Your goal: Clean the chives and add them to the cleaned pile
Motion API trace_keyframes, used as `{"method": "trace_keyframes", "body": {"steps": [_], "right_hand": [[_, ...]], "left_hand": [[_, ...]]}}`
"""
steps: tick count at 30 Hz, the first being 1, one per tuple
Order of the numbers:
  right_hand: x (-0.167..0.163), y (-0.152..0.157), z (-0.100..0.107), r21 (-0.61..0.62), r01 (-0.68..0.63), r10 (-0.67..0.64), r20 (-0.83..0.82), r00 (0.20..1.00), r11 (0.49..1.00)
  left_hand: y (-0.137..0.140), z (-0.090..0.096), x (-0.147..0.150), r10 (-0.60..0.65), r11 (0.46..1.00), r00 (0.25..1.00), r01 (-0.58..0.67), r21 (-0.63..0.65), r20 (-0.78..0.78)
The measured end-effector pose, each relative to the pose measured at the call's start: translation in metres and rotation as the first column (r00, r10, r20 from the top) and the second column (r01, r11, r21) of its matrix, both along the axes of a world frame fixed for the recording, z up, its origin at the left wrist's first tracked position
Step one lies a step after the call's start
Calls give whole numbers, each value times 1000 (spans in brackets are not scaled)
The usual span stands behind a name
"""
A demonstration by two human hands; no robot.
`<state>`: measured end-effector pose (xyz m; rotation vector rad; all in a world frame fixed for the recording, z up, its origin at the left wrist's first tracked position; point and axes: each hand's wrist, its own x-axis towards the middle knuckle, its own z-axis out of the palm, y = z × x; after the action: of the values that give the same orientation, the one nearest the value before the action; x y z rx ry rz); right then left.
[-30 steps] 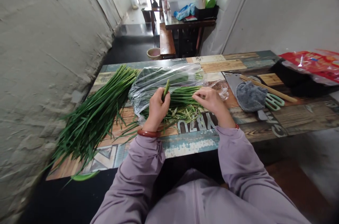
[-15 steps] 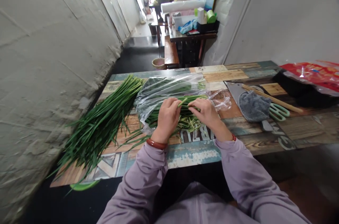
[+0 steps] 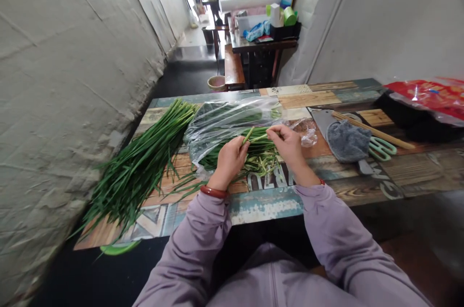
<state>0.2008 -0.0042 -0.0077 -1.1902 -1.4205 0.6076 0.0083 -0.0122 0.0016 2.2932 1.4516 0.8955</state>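
My left hand (image 3: 232, 157) is closed around a few garlic chives (image 3: 247, 135), pale stem ends poking up past the thumb. To its right, my right hand (image 3: 286, 145) pinches at a pale stem near the same chives. Beneath both hands lie pale trimmings (image 3: 263, 164). Behind them more chives show inside a clear plastic bag (image 3: 232, 116) lying on the table. A large loose pile of long green chives (image 3: 141, 167) spreads on the left, its leaf tips hanging past the table's edge.
On the patterned wooden table (image 3: 268, 210), a cleaver (image 3: 321, 121), a grey cloth (image 3: 348, 141), chopsticks (image 3: 377, 132) and green-handled scissors (image 3: 382, 148) lie right. Beyond is a black container with red packaging (image 3: 427, 99). A bench (image 3: 234, 67) and two people are farther back.
My right hand has moved a little right and away from the left one, widening the gap between them. My left hand stays closed on the chives. The camera view has shifted slightly.
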Motion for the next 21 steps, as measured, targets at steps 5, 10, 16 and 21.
{"method": "trace_keyframes", "body": {"steps": [5, 10, 16, 21], "right_hand": [[6, 4, -5, -70, 22, -32, -152, 988, 997], [-2, 2, -7, -48, -181, 176, -90, 980, 982], [-6, 1, -6, -84, -215, 182, -294, 938, 973], [-3, 0, -3, -74, -284, 252, -293, 922, 956]], "left_hand": [[0, 5, -4, 28, 994, 969, -1, -107, 247], [-1, 4, -3, -1, 991, 951, 42, -127, 308], [-2, 1, -1, -54, 999, 957, 52, 16, 286], [-3, 6, -5, 94, 940, 955, -178, 290, 283]]}}
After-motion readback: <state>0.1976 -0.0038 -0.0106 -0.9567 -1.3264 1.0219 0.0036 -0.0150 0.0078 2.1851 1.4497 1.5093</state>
